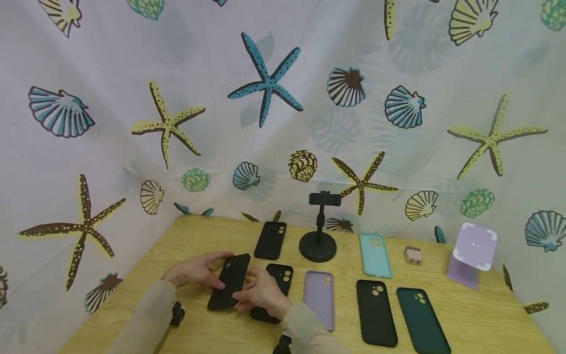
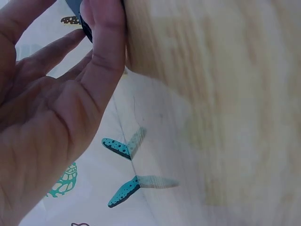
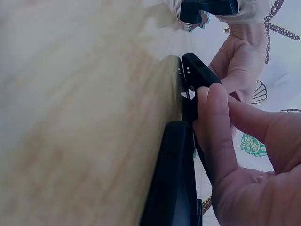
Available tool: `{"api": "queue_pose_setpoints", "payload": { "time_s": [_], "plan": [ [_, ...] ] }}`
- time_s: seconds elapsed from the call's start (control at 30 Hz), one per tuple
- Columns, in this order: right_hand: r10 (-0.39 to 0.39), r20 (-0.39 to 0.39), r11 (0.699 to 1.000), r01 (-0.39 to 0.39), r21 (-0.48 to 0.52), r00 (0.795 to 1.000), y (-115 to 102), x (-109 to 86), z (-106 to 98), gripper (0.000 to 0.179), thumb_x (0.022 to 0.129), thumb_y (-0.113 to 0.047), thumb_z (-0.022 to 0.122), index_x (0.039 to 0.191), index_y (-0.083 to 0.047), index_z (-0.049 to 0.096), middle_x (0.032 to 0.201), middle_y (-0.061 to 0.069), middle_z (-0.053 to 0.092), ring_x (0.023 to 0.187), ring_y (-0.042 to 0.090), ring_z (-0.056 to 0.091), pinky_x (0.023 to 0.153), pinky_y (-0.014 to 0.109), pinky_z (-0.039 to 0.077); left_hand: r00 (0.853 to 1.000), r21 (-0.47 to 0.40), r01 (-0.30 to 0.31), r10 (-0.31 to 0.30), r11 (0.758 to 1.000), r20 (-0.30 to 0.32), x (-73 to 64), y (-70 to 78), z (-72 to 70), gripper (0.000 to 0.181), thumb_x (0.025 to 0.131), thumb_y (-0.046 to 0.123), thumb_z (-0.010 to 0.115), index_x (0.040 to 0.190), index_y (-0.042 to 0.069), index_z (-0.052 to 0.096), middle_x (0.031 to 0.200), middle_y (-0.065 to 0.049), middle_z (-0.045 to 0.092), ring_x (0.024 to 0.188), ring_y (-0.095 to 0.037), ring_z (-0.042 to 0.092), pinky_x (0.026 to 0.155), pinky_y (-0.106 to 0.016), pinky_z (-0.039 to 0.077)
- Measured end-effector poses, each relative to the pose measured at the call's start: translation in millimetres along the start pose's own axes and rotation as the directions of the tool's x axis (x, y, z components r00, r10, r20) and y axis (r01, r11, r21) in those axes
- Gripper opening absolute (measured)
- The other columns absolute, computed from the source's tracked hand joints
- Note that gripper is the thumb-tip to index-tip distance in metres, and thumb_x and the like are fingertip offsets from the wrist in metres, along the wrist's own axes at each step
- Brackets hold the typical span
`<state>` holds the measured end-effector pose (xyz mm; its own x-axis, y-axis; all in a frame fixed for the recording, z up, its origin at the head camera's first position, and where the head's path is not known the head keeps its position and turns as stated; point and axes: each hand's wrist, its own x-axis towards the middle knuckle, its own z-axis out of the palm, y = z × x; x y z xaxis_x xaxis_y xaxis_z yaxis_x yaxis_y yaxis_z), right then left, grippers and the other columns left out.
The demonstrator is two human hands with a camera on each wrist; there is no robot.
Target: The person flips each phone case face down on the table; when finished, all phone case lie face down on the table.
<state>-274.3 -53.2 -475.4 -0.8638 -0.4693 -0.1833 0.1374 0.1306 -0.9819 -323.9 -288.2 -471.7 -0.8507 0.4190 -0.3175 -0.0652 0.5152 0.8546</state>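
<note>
Between both hands a black phone case (image 1: pixel 231 282) is held tilted above the table, its camera end pointing away from me. My left hand (image 1: pixel 199 271) grips its left edge, thumb on the upper face. From the right, my right hand (image 1: pixel 262 294) holds the opposite edge near the lower corner. In the right wrist view, small holes show in the end of the held case (image 3: pixel 200 68), beyond the right fingers (image 3: pixel 218 132). Just under my right hand lies another black case with a camera cutout (image 1: pixel 283 275), partly covered. The left wrist view catches only a sliver of the held case.
Behind stand a black case (image 1: pixel 270 240) and a black phone stand (image 1: pixel 318 246). To the right lie a lilac case (image 1: pixel 318 300), a light blue case (image 1: pixel 376 255), a black case (image 1: pixel 377 314), a dark green case (image 1: pixel 422 319), a pink charger (image 1: pixel 413 255) and a lilac stand (image 1: pixel 473 250).
</note>
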Motion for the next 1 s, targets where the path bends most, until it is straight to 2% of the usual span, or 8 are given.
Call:
{"api": "queue_pose_setpoints", "payload": {
  "time_s": [0.07, 0.13, 0.17, 0.27, 0.53, 0.67, 0.83, 1.0],
  "plan": [
    [0.010, 0.016, 1.000, -0.010, -0.008, 1.000, -1, 1.4, -1, 0.072, 0.083, 0.004, 0.074, 0.147, 0.000, 0.039, 0.089, 0.014, 0.070, 0.063, 0.023, 0.072, 0.059, 0.035, 0.060, 1.000, 0.016, -0.004, 0.004, 1.000, 0.003, -0.3, -0.1, -0.9, 0.092, 0.079, 0.003, 0.078, 0.155, 0.014, 0.028, 0.117, -0.024, 0.057, 0.063, -0.018, 0.062, 0.066, -0.034, 0.057],
    [0.027, 0.029, 0.999, -0.026, -0.019, 0.999, -3, 2.8, -2, 0.072, 0.084, 0.004, 0.073, 0.147, 0.003, 0.038, 0.087, 0.013, 0.070, 0.063, 0.023, 0.072, 0.059, 0.034, 0.060, 1.000, 0.029, -0.002, 0.002, 1.000, 0.004, -0.1, -0.2, -1.9, 0.091, 0.079, 0.003, 0.078, 0.155, 0.014, 0.029, 0.096, -0.019, 0.062, 0.061, -0.017, 0.060, 0.065, -0.032, 0.056],
    [0.032, 0.035, 0.999, -0.031, -0.030, 0.999, -3, 3.3, -3, 0.072, 0.084, 0.004, 0.073, 0.147, 0.004, 0.038, 0.086, 0.013, 0.070, 0.064, 0.023, 0.072, 0.059, 0.034, 0.060, 1.000, 0.034, -0.004, 0.004, 0.999, 0.005, -0.1, -0.2, -2.5, 0.091, 0.079, 0.003, 0.078, 0.155, 0.014, 0.029, 0.092, -0.018, 0.062, 0.061, -0.016, 0.059, 0.064, -0.031, 0.055],
    [0.053, 0.050, 0.998, -0.050, -0.050, 0.997, -5, 4.4, -4, 0.068, 0.085, 0.003, 0.072, 0.144, 0.007, 0.040, 0.086, 0.013, 0.070, 0.065, 0.024, 0.073, 0.059, 0.033, 0.060, 1.000, 0.047, -0.013, 0.013, 0.999, 0.006, -0.2, -0.2, -4.2, 0.090, 0.078, 0.003, 0.079, 0.154, 0.013, 0.031, 0.106, -0.017, 0.057, 0.059, -0.015, 0.056, 0.061, -0.030, 0.053],
    [0.047, 0.100, 0.994, -0.037, -0.103, 0.994, -6, 5.1, -8, 0.029, 0.088, 0.001, 0.069, 0.116, 0.007, 0.063, 0.084, 0.023, 0.072, 0.071, 0.031, 0.073, 0.065, 0.036, 0.061, 0.999, 0.058, -0.014, 0.012, 0.998, 0.033, 0.1, 0.8, -4.9, 0.089, 0.079, 0.002, 0.078, 0.154, 0.011, 0.031, 0.069, -0.004, 0.050, 0.054, -0.013, 0.050, 0.057, -0.027, 0.051],
    [0.061, 0.093, 0.990, -0.049, -0.129, 0.994, -7, 3.1, -11, 0.032, 0.088, -0.001, 0.070, 0.118, 0.009, 0.063, 0.085, 0.021, 0.073, 0.076, 0.032, 0.074, 0.068, 0.037, 0.061, 1.000, 0.067, 0.004, -0.005, 0.998, 0.020, 2.4, 0.1, -4.8, 0.089, 0.078, 0.003, 0.079, 0.154, 0.014, 0.032, 0.065, -0.002, 0.048, 0.054, -0.013, 0.048, 0.057, -0.026, 0.050],
    [0.061, 0.069, 0.991, -0.052, -0.121, 0.996, -9, 1.9, -12, 0.044, 0.088, -0.001, 0.070, 0.127, 0.014, 0.055, 0.086, 0.021, 0.074, 0.076, 0.030, 0.074, 0.068, 0.036, 0.061, 1.000, 0.083, 0.011, -0.011, 0.996, -0.001, 5.7, -0.8, -5.8, 0.088, 0.078, 0.004, 0.079, 0.153, 0.016, 0.034, 0.081, -0.006, 0.052, 0.055, -0.013, 0.048, 0.059, -0.028, 0.052],
    [0.060, 0.058, 0.992, -0.053, -0.118, 0.997, -8, 0.7, -11, 0.040, 0.089, -0.001, 0.069, 0.125, 0.013, 0.058, 0.086, 0.020, 0.074, 0.076, 0.028, 0.074, 0.068, 0.034, 0.061, 1.000, 0.076, 0.017, -0.017, 0.997, 0.004, 5.1, 0.2, -5.0, 0.089, 0.078, 0.003, 0.079, 0.153, 0.015, 0.034, 0.113, -0.016, 0.049, 0.058, -0.014, 0.051, 0.061, -0.031, 0.055]
  ]
}}
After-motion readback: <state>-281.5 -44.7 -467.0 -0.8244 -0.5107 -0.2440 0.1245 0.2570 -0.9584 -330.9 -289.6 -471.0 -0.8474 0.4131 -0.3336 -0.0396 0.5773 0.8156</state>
